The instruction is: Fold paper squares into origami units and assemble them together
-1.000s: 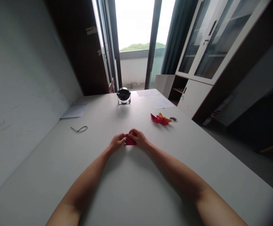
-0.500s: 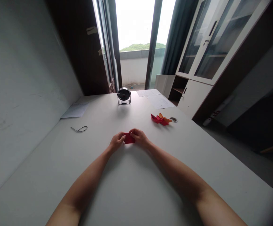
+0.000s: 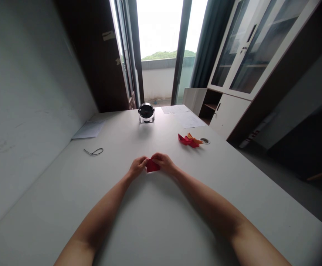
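A small folded piece of red paper (image 3: 153,166) is held between my two hands, low over the middle of the table. My left hand (image 3: 138,165) pinches its left edge with thumb and fingers. On the other side, my right hand (image 3: 162,161) grips the upper right part of the paper, and its fingers cover that corner. Right of the hands lies a small heap of red and orange folded paper pieces (image 3: 190,140), beside a round cable hole (image 3: 204,140) in the tabletop.
On the white table (image 3: 161,229), a round lamp-like device (image 3: 146,112) stands at the back. A black cable tie (image 3: 93,152) and white sheets (image 3: 89,129) lie left; more papers (image 3: 189,119) are at the back right. A wall borders the left side, a cabinet (image 3: 233,114) the right.
The red paper has shifted slightly down and tilted a little between my hands. My right hand has moved slightly, with its fingers further over the top edge. Everything else is unmoved.
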A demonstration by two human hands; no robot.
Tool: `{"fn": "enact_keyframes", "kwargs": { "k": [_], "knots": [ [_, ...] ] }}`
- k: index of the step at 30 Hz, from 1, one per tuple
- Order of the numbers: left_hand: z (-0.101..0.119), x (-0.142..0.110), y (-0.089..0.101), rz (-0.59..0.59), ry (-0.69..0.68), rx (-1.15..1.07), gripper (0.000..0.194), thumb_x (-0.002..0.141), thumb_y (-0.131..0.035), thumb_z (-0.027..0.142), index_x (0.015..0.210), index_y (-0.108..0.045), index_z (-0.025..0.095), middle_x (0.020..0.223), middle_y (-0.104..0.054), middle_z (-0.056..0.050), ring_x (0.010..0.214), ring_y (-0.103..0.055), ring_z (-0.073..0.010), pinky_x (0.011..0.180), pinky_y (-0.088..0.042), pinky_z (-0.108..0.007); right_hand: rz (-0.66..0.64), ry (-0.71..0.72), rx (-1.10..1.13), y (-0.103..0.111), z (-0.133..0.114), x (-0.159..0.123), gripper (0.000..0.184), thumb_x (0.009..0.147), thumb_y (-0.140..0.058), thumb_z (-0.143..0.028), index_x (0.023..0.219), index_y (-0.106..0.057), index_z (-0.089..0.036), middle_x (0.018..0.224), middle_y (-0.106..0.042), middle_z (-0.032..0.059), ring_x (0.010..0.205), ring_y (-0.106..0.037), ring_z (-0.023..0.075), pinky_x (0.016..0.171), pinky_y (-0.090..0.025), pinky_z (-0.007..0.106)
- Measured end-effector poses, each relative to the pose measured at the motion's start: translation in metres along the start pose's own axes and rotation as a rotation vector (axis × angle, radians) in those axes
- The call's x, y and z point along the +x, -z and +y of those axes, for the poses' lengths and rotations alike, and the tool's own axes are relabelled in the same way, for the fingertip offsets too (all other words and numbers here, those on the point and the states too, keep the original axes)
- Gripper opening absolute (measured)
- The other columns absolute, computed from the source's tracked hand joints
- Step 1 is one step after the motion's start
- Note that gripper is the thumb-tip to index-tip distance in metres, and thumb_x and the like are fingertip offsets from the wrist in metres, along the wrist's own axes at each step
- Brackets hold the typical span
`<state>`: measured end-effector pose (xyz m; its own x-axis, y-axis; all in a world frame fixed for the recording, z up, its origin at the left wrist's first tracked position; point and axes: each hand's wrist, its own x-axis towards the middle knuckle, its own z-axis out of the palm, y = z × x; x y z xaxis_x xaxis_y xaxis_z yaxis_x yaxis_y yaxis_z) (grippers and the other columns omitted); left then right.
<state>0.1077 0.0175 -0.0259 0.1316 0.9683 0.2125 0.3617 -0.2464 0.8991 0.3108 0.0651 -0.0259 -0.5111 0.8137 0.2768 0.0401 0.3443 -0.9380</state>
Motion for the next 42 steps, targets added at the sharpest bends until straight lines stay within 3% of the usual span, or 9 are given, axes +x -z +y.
{"fn": "enact_keyframes", "kwargs": {
  "k": [11,20,26,31,36,42],
  "knots": [
    [-0.005,0.000,0.001,0.063,0.021,-0.126,0.034,0.091,-0.058,0.048,0.085,-0.067,0.016,0.071,-0.060,0.000,0.064,-0.051,-0.0126,0.060,-0.041,-0.022,0.075,-0.045,-0.006,0.002,0.005,0.004,0.035,0.086,-0.062,-0.051,0.078,-0.062,-0.017,0.068,-0.060,-0.0005,0.061,-0.049,0.0129,0.058,-0.039,0.025],
    [0.005,-0.004,0.001,-0.032,-0.032,0.176,0.037,0.094,-0.052,0.048,0.087,-0.072,0.018,0.072,-0.064,0.001,0.067,-0.052,-0.0134,0.065,-0.039,-0.024,0.119,-0.053,-0.044,0.003,0.006,0.002,0.038,0.088,-0.059,-0.054,0.077,-0.061,-0.018,0.064,-0.055,-0.0015,0.058,-0.045,0.0124,0.053,-0.035,0.024],
    [0.009,-0.003,0.002,-0.012,-0.031,0.184,0.037,0.094,-0.052,0.047,0.086,-0.072,0.018,0.070,-0.063,0.001,0.066,-0.050,-0.0137,0.062,-0.037,-0.023,0.094,-0.061,-0.033,0.002,0.003,0.001,0.040,0.085,-0.063,-0.057,0.078,-0.062,-0.017,0.066,-0.058,-0.0009,0.059,-0.046,0.0126,0.054,-0.036,0.024],
    [0.011,-0.004,0.002,-0.011,-0.028,0.158,0.035,0.092,-0.053,0.047,0.084,-0.072,0.018,0.066,-0.060,0.002,0.062,-0.048,-0.0136,0.059,-0.035,-0.023,0.100,-0.066,-0.017,0.002,-0.003,0.000,0.045,0.087,-0.060,-0.061,0.073,-0.058,-0.018,0.061,-0.052,-0.0018,0.056,-0.042,0.0119,0.051,-0.033,0.024],
    [0.015,-0.005,0.003,-0.080,-0.041,0.193,0.033,0.092,-0.054,0.044,0.081,-0.072,0.019,0.065,-0.062,0.002,0.061,-0.049,-0.0136,0.059,-0.035,-0.023,0.079,-0.052,-0.050,0.000,-0.002,-0.001,0.048,0.086,-0.059,-0.063,0.073,-0.060,-0.018,0.060,-0.050,-0.0016,0.057,-0.041,0.0119,0.050,-0.032,0.024],
    [0.017,-0.008,0.001,-0.166,-0.053,0.320,0.028,0.089,-0.057,0.037,0.067,-0.067,0.021,0.058,-0.061,0.003,0.053,-0.046,-0.0124,0.058,-0.032,-0.024,0.146,-0.013,-0.052,0.000,0.000,0.001,0.046,0.088,-0.061,-0.062,0.072,-0.059,-0.018,0.063,-0.052,0.0001,0.058,-0.043,0.0132,0.052,-0.034,0.027]
  ]
}}
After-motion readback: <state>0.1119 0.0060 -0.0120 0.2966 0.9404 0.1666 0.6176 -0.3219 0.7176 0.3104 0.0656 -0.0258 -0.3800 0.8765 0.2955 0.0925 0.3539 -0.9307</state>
